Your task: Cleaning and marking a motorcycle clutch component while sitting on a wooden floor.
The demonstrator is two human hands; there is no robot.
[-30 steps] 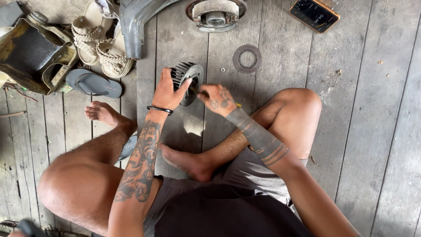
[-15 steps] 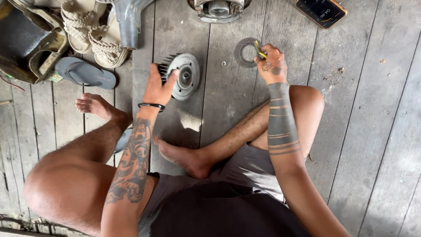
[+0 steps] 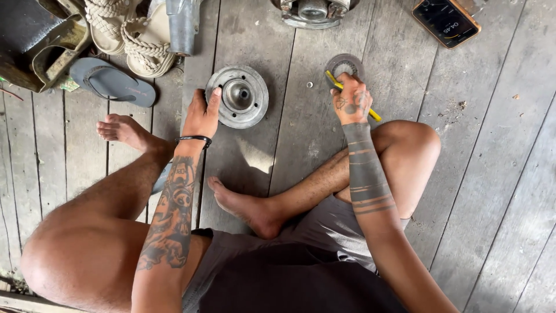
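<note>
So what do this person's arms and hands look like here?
Both arms are bare, with no sleeves or gloves. The left hand has a thin dark bracelet at the wrist and large pictorial tattoos along the forearm. The right hand has small tattoos; dark banded tattoos ring its forearm.

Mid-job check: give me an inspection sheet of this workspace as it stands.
Surface: weathered grey wooden plank floor.
Job's things: round grey metal hub, lying flat; flat grey metal ring; yellow-handled tool.
Clutter: grey flip-flop, woven beige sandals, dark phone, small washer.
Grippers: left hand on the hub's rim; right hand holds the tool over the ring.
Cables: nothing seen.
Surroundings: dark metal housing, round metal part.
</note>
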